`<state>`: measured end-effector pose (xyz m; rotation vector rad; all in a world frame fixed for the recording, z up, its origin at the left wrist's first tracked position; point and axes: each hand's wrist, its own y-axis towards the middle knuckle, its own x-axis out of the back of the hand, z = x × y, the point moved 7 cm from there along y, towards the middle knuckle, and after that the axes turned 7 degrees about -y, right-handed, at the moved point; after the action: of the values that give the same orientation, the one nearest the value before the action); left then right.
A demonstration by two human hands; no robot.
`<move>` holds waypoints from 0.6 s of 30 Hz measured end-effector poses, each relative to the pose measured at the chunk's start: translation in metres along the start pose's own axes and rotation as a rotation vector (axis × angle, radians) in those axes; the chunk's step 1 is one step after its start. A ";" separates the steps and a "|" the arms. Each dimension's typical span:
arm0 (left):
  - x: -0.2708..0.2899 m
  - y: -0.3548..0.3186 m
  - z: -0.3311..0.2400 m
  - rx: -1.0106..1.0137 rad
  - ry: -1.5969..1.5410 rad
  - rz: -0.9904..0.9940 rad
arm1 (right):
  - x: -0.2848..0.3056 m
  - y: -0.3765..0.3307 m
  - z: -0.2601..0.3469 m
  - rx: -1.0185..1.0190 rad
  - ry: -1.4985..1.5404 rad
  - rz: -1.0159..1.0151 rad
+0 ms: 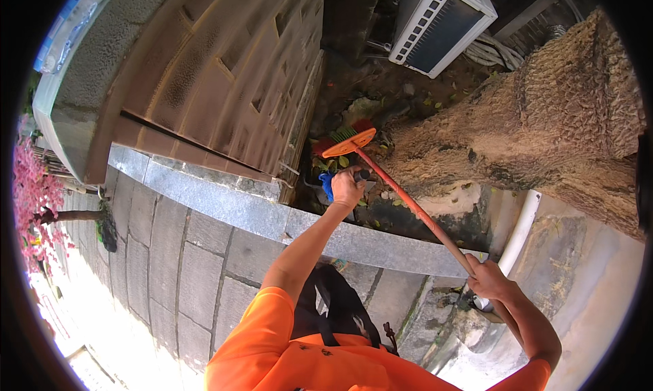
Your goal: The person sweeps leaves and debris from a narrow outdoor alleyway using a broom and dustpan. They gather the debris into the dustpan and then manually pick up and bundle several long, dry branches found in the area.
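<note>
My right hand (488, 279) is wrapped around the wooden-coloured upper end of a broom stick. The broom (349, 143) has an orange head and a red lower stick; it slants up and left, its green and red bristles at the soil beside the tree trunk. My left hand (348, 188) is closed around a dark, round-ended handle (363, 175), just below the broom head. A blue piece (326, 185) shows beside that hand; whether it joins the handle I cannot tell. Fallen leaves (343, 161) lie close by.
A thick tree trunk (530, 119) fills the right side. A white air-conditioner unit (442, 27) stands at the back, with a brown panelled wall (224, 71) on the left. A grey stone kerb (326, 238) edges the paving (204, 262). A white pipe (521, 231) runs near my right hand.
</note>
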<state>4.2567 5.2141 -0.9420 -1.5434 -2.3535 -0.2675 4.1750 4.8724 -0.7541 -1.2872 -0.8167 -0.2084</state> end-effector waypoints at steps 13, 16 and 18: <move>0.085 -0.112 -0.001 -0.360 -0.047 0.098 | -0.022 -0.005 0.021 -0.147 0.842 -0.001; 0.099 -0.144 -0.051 -0.504 -0.114 0.147 | -0.037 -0.034 0.022 -0.199 0.914 -0.011; 0.101 -0.151 -0.063 -0.556 -0.147 0.175 | -0.035 -0.034 0.022 -0.188 0.917 -0.019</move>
<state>4.0913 5.2199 -0.8451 -2.0622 -2.3514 -0.8497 4.1217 4.8717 -0.7490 -1.1790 -0.0190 -0.8330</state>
